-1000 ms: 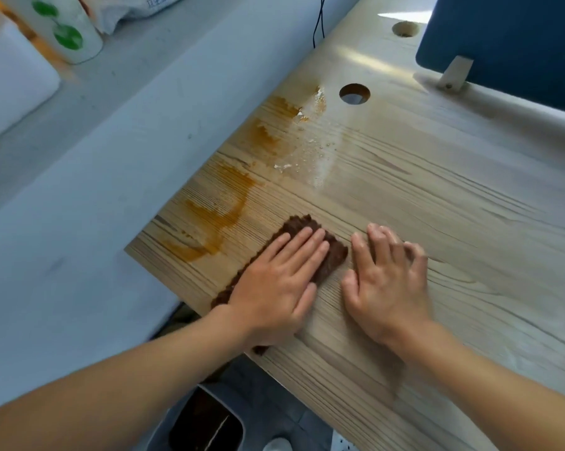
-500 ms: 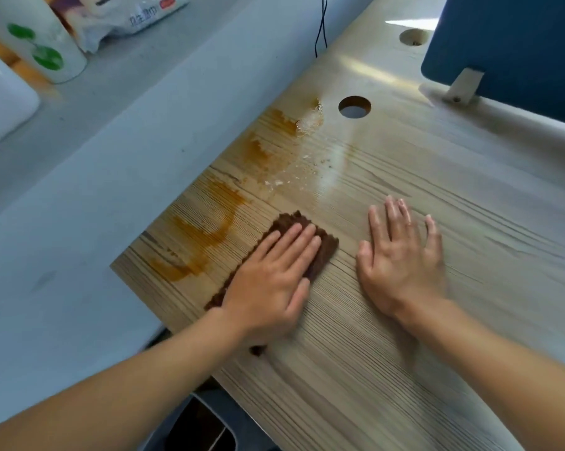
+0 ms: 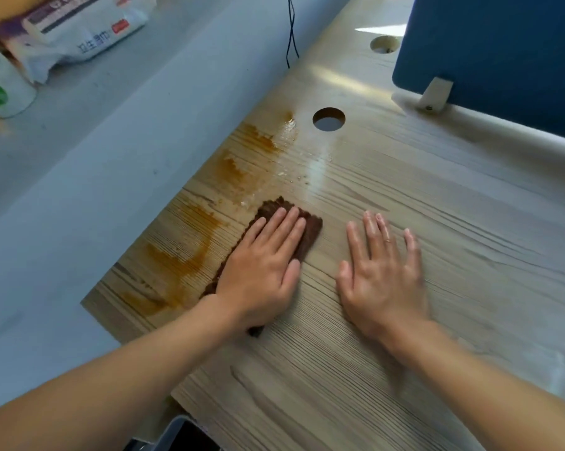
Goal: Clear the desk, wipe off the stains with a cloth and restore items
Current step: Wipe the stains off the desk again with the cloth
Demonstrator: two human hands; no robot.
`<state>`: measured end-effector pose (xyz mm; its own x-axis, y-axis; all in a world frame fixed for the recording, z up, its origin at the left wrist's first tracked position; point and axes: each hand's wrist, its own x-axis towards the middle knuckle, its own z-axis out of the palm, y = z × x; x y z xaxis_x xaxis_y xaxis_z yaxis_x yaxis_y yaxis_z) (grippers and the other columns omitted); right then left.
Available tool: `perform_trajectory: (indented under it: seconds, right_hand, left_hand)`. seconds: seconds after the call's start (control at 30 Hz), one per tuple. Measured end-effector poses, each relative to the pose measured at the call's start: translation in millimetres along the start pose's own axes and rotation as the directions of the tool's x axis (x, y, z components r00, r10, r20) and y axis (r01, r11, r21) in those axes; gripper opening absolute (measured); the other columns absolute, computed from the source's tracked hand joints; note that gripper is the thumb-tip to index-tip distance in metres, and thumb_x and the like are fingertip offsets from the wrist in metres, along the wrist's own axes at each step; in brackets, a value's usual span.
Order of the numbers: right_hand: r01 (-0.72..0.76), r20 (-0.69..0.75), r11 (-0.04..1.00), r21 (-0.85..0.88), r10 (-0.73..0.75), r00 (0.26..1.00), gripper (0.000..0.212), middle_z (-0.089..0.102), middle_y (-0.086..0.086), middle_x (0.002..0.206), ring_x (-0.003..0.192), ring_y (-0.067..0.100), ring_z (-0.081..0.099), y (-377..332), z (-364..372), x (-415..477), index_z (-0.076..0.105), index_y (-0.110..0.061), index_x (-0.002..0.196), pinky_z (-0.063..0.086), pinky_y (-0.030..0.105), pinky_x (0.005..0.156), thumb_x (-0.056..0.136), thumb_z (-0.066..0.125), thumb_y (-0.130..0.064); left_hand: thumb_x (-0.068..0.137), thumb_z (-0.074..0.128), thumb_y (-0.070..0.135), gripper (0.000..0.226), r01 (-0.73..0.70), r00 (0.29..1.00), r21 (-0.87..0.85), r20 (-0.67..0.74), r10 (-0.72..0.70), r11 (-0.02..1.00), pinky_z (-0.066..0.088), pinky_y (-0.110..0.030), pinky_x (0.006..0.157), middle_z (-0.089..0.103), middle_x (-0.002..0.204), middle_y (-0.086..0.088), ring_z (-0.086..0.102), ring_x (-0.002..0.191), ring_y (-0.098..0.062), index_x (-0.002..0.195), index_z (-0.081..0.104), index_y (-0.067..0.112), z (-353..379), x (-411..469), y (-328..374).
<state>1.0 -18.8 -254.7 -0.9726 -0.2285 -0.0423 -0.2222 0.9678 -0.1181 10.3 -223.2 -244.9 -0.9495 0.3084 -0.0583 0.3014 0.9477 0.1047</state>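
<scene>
The table (image 3: 404, 196), a pale wood-grain top, carries nothing loose in view except the cloth; a blue partition panel (image 3: 489, 56) stands clipped to it well beyond the right hand. Orange-brown stains (image 3: 190, 252) run in a broken band to the left of the left hand and onward past its fingertips toward a round cable hole (image 3: 329, 119), with a wet sheen and pale crumbs between the stains and the hole. A wipes packet (image 3: 76, 34) lies on the grey ledge far to the left, off the table.

The cloth (image 3: 307, 229), dark brown and folded long, lies flat beneath the left hand (image 3: 258, 275), its far end showing past the fingertips and its near corner at the wrist. That hand is open, palm down, pressing the cloth without gripping it. The right hand (image 3: 382, 281) is open too, fingers spread flat on bare wood just beside the cloth, holding nothing.

Judged stage: wiping under way, most staining not yet reached.

Risks noted:
- A flat palm gives poor hold; the cloth may bunch or slip out on a hard stroke.
- The stains sit close to the table's left edge; an outward stroke could push liquid or the cloth over it.
- A stroke away from the body may sweep crumbs and fluid into the cable hole.
- A saturated cloth may smear the mess across clean wood.
</scene>
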Motion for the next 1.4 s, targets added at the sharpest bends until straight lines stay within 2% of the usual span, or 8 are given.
perform_trajectory:
  seconds: [0.13,0.4,0.6,0.77,0.97,1.23,1.33,1.4]
  right_hand:
    - [-0.01,0.018,1.0,-0.008,0.01,1.0,0.067,0.021,0.011,0.163,0.152,0.024,0.016,0,-2,1,0.029,-0.014,0.155,0.012,0.056,0.121,0.095,0.025,-0.044]
    - [-0.026,0.007,1.0,0.009,0.025,1.0,0.065,0.026,0.01,0.162,0.151,0.022,0.02,-3,-4,2,0.034,-0.016,0.153,0.016,0.055,0.12,0.095,0.027,-0.044]
    - [-0.043,-0.006,0.999,0.021,0.043,0.999,0.065,0.037,0.012,0.156,0.147,0.025,0.03,-3,-6,2,0.045,-0.015,0.147,0.022,0.056,0.117,0.089,0.035,-0.043]
    - [-0.022,-0.033,0.997,0.073,0.024,0.999,0.044,0.052,0.0,0.131,0.126,0.02,0.045,10,-21,32,0.058,-0.024,0.117,0.027,0.047,0.101,0.085,0.037,-0.044]
    - [-0.078,0.013,0.996,0.039,0.078,0.997,0.066,0.018,0.002,0.165,0.153,0.018,0.01,29,-6,59,0.026,-0.026,0.155,0.006,0.052,0.121,0.094,0.015,-0.05]
    - [-0.057,0.014,0.998,0.021,0.057,0.998,0.064,0.021,0.004,0.164,0.152,0.019,0.013,29,-7,57,0.027,-0.024,0.155,0.01,0.055,0.121,0.097,0.019,-0.048]
    - [-0.059,-0.003,0.998,-0.005,0.059,0.998,0.063,0.025,0.006,0.163,0.152,0.021,0.017,30,-7,59,0.032,-0.023,0.154,0.012,0.055,0.12,0.096,0.022,-0.048]
    - [-0.063,0.006,0.998,-0.002,0.063,0.998,0.063,0.025,0.006,0.162,0.151,0.021,0.018,29,-7,59,0.033,-0.023,0.153,0.012,0.055,0.12,0.096,0.024,-0.047]
  left_hand:
    - [0.097,0.04,0.036,0.065,-0.289,0.956,-0.045,0.042,0.291,0.956,0.014,-0.039,0.125,0.014,0.166,-0.002,0.006,0.154,-0.014,0.157,0.025,0.015,1,-38,9]
    - [0.099,0.016,0.042,0.065,-0.007,0.999,-0.021,0.05,0.008,1.0,-0.002,-0.034,0.125,-0.003,0.167,0.004,-0.013,0.152,-0.006,0.16,0.005,0.021,-5,75,-20]
    - [0.099,0.028,0.039,0.065,-0.201,0.979,-0.038,0.015,0.202,0.979,0.012,-0.04,0.125,0.01,0.167,-0.004,0.0,0.154,-0.014,0.158,0.02,0.013,-1,6,7]
    - [0.097,0.034,0.037,0.065,-0.276,0.96,-0.067,0.036,0.279,0.959,0.011,-0.038,0.125,0.012,0.166,0.002,0.0,0.154,-0.009,0.158,0.022,0.02,1,17,-2]
    - [0.099,0.017,0.043,0.065,0.011,1.0,-0.038,0.009,-0.011,0.999,0.002,-0.037,0.125,0.0,0.167,0.003,-0.012,0.152,-0.006,0.16,0.007,0.021,-1,91,-8]
    - [0.095,0.045,0.036,0.067,-0.399,0.913,-0.104,0.043,0.405,0.911,0.016,-0.04,0.124,0.015,0.166,0.001,0.007,0.154,-0.013,0.157,0.028,0.018,-4,1,0]
    - [0.095,0.038,0.036,0.065,-0.335,0.941,-0.094,0.022,0.339,0.937,0.014,-0.038,0.125,0.016,0.166,0.002,0.005,0.153,-0.01,0.157,0.028,0.02,-3,47,-13]
    - [0.097,0.027,0.039,0.064,-0.163,0.986,-0.077,0.017,0.165,0.984,0.009,-0.037,0.125,0.011,0.167,0.004,-0.002,0.153,-0.007,0.159,0.021,0.022,-6,84,-19]
